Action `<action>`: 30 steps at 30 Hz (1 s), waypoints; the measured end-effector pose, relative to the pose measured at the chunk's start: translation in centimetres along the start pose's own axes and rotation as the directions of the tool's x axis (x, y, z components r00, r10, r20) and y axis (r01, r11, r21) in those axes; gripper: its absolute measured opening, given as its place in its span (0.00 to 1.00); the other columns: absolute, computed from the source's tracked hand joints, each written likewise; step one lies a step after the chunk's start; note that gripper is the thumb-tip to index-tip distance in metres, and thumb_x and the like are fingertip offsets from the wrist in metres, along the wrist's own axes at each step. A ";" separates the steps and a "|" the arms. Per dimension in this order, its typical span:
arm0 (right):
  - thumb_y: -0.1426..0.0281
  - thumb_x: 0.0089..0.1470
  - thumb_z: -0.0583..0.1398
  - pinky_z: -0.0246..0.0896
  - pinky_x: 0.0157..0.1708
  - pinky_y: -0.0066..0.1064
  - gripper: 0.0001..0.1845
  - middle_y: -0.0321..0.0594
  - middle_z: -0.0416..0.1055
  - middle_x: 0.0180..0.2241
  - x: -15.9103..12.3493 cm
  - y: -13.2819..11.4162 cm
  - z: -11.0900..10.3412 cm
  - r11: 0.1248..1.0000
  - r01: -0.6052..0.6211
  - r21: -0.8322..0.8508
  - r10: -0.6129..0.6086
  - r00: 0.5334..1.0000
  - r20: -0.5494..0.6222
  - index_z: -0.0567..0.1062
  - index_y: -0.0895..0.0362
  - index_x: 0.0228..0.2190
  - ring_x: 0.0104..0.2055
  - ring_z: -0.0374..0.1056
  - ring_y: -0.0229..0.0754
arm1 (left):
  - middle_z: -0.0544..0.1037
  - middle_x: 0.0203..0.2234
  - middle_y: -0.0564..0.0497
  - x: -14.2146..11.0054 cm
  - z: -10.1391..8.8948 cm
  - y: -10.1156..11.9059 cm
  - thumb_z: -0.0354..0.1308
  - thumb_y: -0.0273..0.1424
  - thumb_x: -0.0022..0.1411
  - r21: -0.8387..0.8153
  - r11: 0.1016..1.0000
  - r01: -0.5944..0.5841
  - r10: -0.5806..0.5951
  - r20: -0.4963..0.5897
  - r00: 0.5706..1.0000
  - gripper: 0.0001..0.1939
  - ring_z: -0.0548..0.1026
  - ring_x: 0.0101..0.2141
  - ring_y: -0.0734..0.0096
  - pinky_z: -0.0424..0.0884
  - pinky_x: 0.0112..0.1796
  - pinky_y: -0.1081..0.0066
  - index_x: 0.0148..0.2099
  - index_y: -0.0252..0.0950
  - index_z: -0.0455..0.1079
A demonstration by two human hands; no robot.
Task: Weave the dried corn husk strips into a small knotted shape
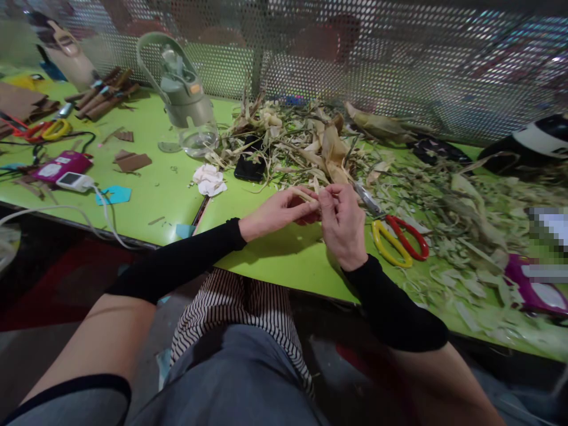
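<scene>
My left hand (276,212) and my right hand (343,223) meet over the green table (284,254), both in black sleeves. Their fingers pinch the same pale strip of dried corn husk (306,195), the left from the left side and the right from the front. A heap of dried husks and leaves (310,142) lies just beyond the hands. Scissors with one yellow and one red handle (397,239) lie on the table right next to my right hand.
A clear water bottle with a grey-green lid (184,97) stands at the back left beside a crumpled tissue (209,179) and a black phone (249,167). Husk scraps (461,260) cover the right side. A perforated metal screen (399,65) closes the far edge. A pink device (60,165) lies far left.
</scene>
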State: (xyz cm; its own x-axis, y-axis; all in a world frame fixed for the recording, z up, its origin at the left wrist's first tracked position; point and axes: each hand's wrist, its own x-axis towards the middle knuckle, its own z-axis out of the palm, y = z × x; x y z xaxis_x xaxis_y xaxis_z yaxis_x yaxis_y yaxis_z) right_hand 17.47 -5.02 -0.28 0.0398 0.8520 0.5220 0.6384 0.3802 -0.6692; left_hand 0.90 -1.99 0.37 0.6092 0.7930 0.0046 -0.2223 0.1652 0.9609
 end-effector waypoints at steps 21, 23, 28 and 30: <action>0.50 0.68 0.57 0.51 0.26 0.33 0.28 0.32 0.60 0.20 1.3 -1.5 -2.9 0.985 -0.140 0.100 0.087 0.907 0.413 0.66 0.53 0.21 0.23 0.55 0.36 | 0.75 0.27 0.56 0.0 -2.8 1.9 0.63 0.31 0.70 0.023 1.000 -0.015 0.016 -0.064 0.998 0.08 0.72 0.27 0.81 0.69 0.35 0.74 0.44 0.30 0.72; 0.47 0.68 0.55 0.54 0.25 0.33 0.28 0.34 0.66 0.23 1.5 -0.8 -2.9 0.973 -0.196 0.123 0.139 0.920 0.366 0.73 0.53 0.25 0.24 0.59 0.37 | 0.76 0.26 0.55 0.0 -2.7 1.8 0.64 0.33 0.70 0.049 0.999 0.010 -0.010 0.001 1.000 0.09 0.73 0.27 0.80 0.69 0.34 0.73 0.43 0.30 0.72; 0.42 0.63 0.60 0.65 0.33 0.37 0.27 0.40 0.77 0.31 1.8 0.0 -2.3 0.989 -0.030 0.143 -0.009 0.965 0.261 0.81 0.51 0.30 0.33 0.70 0.44 | 0.75 0.25 0.55 0.0 -1.6 1.1 0.67 0.38 0.67 0.119 0.992 0.040 -0.058 0.147 0.987 0.15 0.73 0.26 0.80 0.69 0.33 0.72 0.37 0.32 0.70; 0.45 0.64 0.60 0.67 0.36 0.39 0.25 0.40 0.78 0.30 1.5 -0.3 -2.1 0.989 0.030 0.142 -0.060 0.974 0.218 0.82 0.51 0.29 0.34 0.71 0.45 | 0.73 0.23 0.55 0.0 -1.2 1.0 0.63 0.41 0.70 0.155 0.988 0.025 -0.044 0.119 0.992 0.18 0.71 0.25 0.80 0.66 0.31 0.73 0.33 0.32 0.70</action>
State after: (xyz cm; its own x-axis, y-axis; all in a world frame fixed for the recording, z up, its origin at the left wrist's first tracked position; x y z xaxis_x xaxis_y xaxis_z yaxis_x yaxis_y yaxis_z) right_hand 18.97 -4.65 1.86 -0.1675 0.8854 0.4336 0.5239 0.4525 -0.7216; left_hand -0.24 -1.18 0.97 0.7044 0.7098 -0.0046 -0.0861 0.0918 0.9920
